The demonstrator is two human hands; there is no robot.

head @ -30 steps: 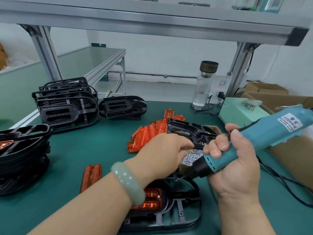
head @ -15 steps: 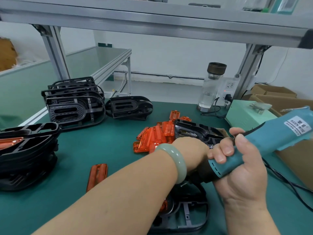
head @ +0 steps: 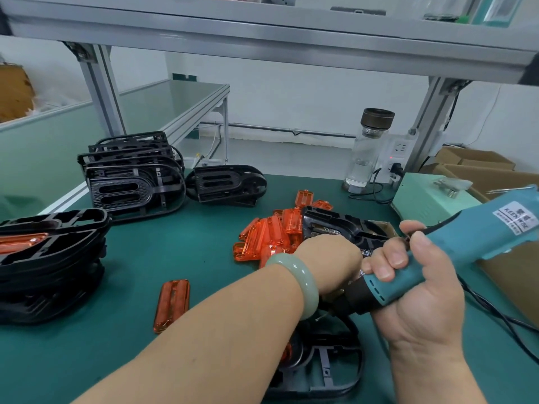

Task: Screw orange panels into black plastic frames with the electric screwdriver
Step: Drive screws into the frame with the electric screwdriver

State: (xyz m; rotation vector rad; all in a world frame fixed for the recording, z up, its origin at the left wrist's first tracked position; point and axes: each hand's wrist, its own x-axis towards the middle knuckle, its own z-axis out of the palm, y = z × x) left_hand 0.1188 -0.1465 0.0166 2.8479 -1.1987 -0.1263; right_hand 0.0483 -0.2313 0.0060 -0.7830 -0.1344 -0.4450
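Gripping the teal electric screwdriver [head: 472, 240] in the right hand [head: 420, 290], fingers wrapped round the barrel, dark nose angled down and left over a black frame [head: 326, 371] lying flat on the green desk [head: 140, 258] at the near edge. Reaching in with the left hand [head: 329, 258], bunched right at the nose, back turned to the camera, fingers hidden, so cannot tell whether they hold anything. Just showing under the left forearm, in that frame, a sliver of orange panel [head: 287, 352]. Behind the hands, a heap of orange panels [head: 262, 234]; one loose panel [head: 172, 304] lying alone to the left. Further left and back, stacks of black frames [head: 131, 182].
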